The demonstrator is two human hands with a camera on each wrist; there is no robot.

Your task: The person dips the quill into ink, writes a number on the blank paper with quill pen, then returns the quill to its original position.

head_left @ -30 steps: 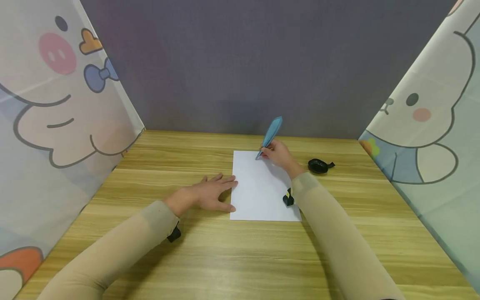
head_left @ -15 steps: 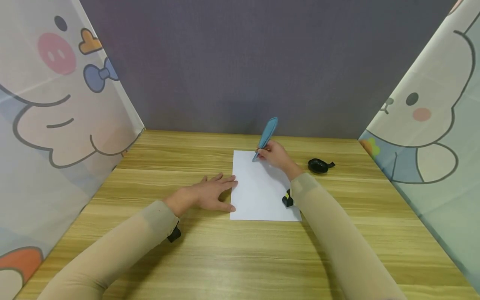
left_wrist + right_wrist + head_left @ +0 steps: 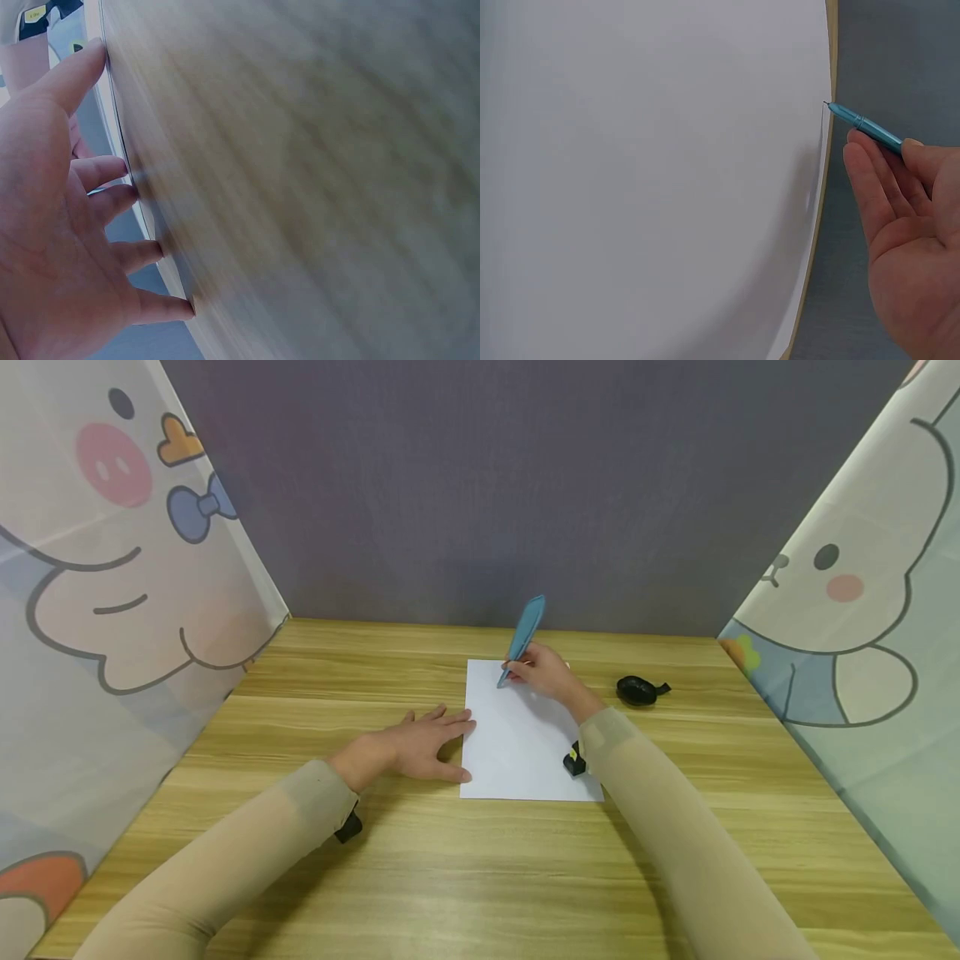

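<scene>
A sheet of white paper (image 3: 517,747) lies on the wooden table. My right hand (image 3: 547,672) pinches a blue feather-shaped pen (image 3: 527,625) near its lower end, over the far part of the sheet. The pen leans with its top up and to the right. In the right wrist view, the pen's tip (image 3: 827,103) is right at the paper, and a thin dark line runs from it. My left hand (image 3: 425,750) lies with fingers spread, its fingertips on the sheet's left edge. The left wrist view shows the palm (image 3: 52,240) from low beside the tabletop.
A small black oval object with a short strap (image 3: 637,691) lies on the table right of the paper. A grey panel (image 3: 480,493) stands behind the table. Cartoon-printed cloths (image 3: 112,610) flank it on both sides.
My right hand has moved the pen leftward and slightly toward me across the top of the sheet. The left hand and the paper have stayed in place.
</scene>
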